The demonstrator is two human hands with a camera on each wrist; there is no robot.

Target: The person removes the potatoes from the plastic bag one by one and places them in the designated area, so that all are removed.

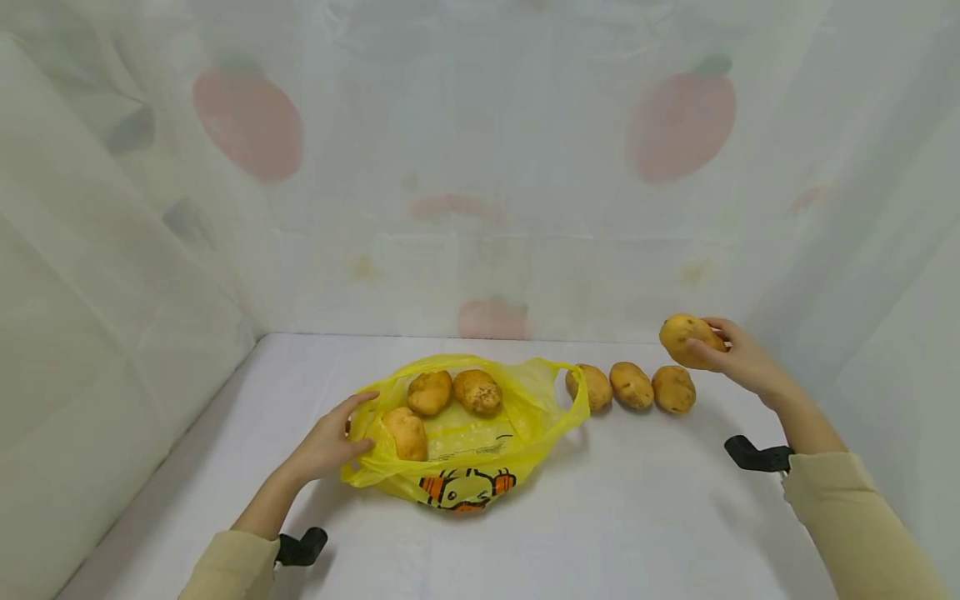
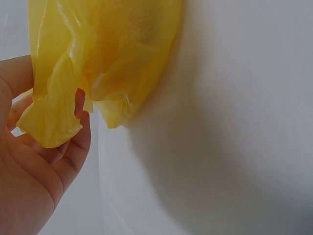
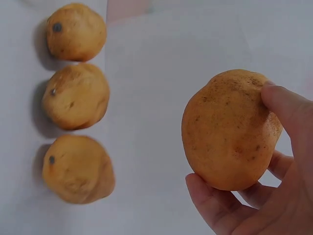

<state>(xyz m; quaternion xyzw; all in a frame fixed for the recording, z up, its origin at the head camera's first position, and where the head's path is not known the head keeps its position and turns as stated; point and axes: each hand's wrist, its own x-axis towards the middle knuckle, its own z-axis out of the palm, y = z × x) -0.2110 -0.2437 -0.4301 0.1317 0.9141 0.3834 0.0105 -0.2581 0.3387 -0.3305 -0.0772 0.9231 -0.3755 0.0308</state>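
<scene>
A yellow plastic bag (image 1: 536,433) lies with its mouth spread, a cartoon face printed on its front. Inside it are three potatoes, one potato (image 1: 406,433) at the left and two farther back. My left hand (image 1: 327,443) holds the bag's left edge, thumb and fingers on either side of the bunched yellow film (image 2: 54,115) in the left wrist view. Over at the right, my right hand (image 1: 742,360) grips a potato (image 3: 230,129) between thumb and fingers, raised above the table. Its underside is partly hidden by the fingers.
Three more potatoes stand in a row right of the bag: a near-bag potato (image 1: 596,388) partly behind the bag's handle, a middle potato (image 1: 632,386) and an end potato (image 1: 674,390). A white table (image 1: 637,517) meets a pale curtain (image 1: 562,275) with faded red fruit prints.
</scene>
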